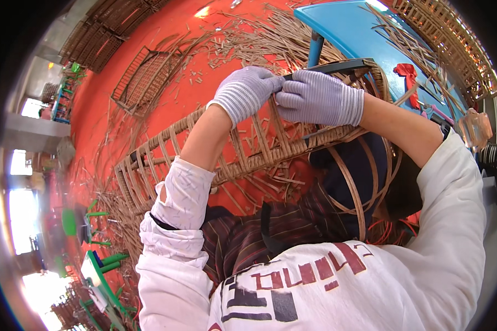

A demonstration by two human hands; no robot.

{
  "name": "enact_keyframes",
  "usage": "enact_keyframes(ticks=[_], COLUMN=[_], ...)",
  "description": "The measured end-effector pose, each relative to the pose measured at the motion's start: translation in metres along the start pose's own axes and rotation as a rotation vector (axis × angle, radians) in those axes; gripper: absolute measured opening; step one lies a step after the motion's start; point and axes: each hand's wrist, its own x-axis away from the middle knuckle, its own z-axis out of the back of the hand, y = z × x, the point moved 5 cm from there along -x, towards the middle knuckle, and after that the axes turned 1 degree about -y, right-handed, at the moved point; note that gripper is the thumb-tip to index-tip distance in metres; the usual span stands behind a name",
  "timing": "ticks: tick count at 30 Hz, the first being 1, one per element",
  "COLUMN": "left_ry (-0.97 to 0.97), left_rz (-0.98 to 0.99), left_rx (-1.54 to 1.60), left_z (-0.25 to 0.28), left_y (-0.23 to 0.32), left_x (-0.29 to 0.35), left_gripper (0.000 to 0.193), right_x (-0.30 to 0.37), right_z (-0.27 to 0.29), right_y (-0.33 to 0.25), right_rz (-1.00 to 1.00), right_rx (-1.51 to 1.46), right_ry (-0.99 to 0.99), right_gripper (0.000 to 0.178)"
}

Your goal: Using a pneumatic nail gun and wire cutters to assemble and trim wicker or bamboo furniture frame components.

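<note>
A long wicker frame (268, 155), wound with brown strips around dark rails, lies slanted across my lap. My left hand (246, 92), in a pale purple knit glove with a striped cuff, is closed at its far rail (342, 67). Beside it, my gloved right hand (317, 98) is closed too, its fingertips meeting the left ones. A flat brown strip (278, 120) runs down from between the hands to the near rail. What the fingertips pinch is partly hidden. Long loose strips (354, 190) loop from the frame's right end down by my knee.
A blue table (337, 23) at the far right bears loose strips, a red ribbon (407, 83) and a pink-handled tool (443, 113). Strip offcuts (259, 41) litter the red floor. A wicker basket (149, 77) lies far left; green stools (107, 287) stand at left.
</note>
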Motion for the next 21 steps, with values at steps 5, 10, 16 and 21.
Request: enact_keyframes(ticks=[5, 10, 16, 21], left_ry=[0.163, 0.303, 0.368, 0.402], left_rz=[-0.003, 0.044, 0.089, 0.075], left_rx=[0.090, 0.053, -0.036, -0.028], left_z=[0.001, 0.004, 0.007, 0.001], left_y=[0.000, -0.001, 0.008, 0.007], left_x=[0.008, 0.013, 0.019, 0.019], left_gripper=[0.043, 0.042, 0.040, 0.037], right_x=[0.007, 0.018, 0.013, -0.005], right_z=[0.019, 0.021, 0.009, -0.019], right_y=[0.012, 0.027, 0.053, 0.085], right_rz=[-0.161, -0.450, -0.771, -0.943], right_rx=[-0.219, -0.590, -0.779, -0.702], right_ry=[0.149, 0.262, 0.281, 0.050], right_gripper=[0.017, 0.017, 0.021, 0.028])
